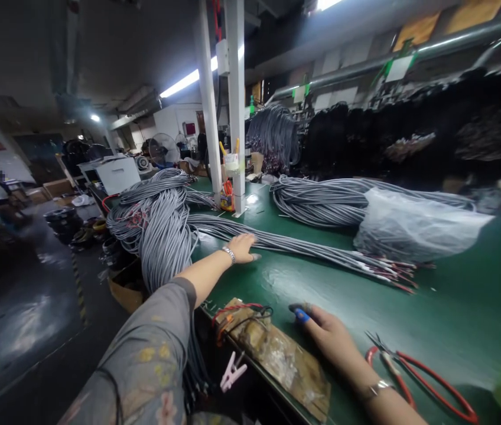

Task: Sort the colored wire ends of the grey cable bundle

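My left hand (242, 248) is at the grey cables (312, 243), my right hand (325, 328) near red-handled scissors (394, 355) on the green table (476, 307).

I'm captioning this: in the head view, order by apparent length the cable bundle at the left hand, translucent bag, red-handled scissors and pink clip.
1. Cable bundle
2. Translucent bag and red-handled scissors: look alike; nearness leaves order unsure
3. Pink clip

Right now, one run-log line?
left hand: at grey cable bundle | right hand: over green table, no held item visible | red-handled scissors: near right wrist
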`<state>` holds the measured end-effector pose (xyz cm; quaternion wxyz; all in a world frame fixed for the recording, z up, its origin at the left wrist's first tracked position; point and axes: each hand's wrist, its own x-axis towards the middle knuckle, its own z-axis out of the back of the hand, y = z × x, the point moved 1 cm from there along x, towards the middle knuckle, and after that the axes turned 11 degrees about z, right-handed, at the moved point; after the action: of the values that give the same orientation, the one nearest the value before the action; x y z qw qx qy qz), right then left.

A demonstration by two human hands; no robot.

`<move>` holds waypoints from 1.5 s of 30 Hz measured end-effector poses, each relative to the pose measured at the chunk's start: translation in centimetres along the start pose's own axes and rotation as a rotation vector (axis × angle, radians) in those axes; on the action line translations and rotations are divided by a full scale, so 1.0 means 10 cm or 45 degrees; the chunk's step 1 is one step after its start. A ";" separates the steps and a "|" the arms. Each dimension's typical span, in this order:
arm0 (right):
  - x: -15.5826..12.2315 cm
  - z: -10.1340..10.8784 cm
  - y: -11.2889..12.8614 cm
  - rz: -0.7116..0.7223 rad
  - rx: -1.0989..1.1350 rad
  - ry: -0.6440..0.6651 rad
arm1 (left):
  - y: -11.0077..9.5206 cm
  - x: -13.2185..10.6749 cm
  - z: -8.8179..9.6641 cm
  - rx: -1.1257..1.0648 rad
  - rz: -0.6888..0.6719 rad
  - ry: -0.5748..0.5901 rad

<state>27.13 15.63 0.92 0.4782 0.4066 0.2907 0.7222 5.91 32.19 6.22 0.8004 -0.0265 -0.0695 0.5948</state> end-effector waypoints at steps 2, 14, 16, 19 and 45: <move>-0.01 0.00 0.02 -0.016 0.040 -0.028 | -0.09 0.19 -0.04 0.052 -0.012 0.008; -0.01 0.03 0.02 -0.017 0.041 -0.032 | -0.17 0.36 -0.12 0.143 0.014 -0.017; 0.00 0.03 0.00 0.001 0.024 -0.015 | -0.13 0.35 -0.13 0.117 0.008 -0.015; 0.00 0.03 0.01 0.013 0.016 0.016 | 0.02 0.35 -0.13 0.074 0.040 -0.039; -0.07 0.04 -0.03 -0.164 0.079 -0.060 | 0.75 0.52 0.13 0.222 0.372 -0.075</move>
<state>27.73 15.14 0.67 0.5176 0.4186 0.3273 0.6706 0.11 39.24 6.93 0.7022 0.0505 -0.0364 0.7093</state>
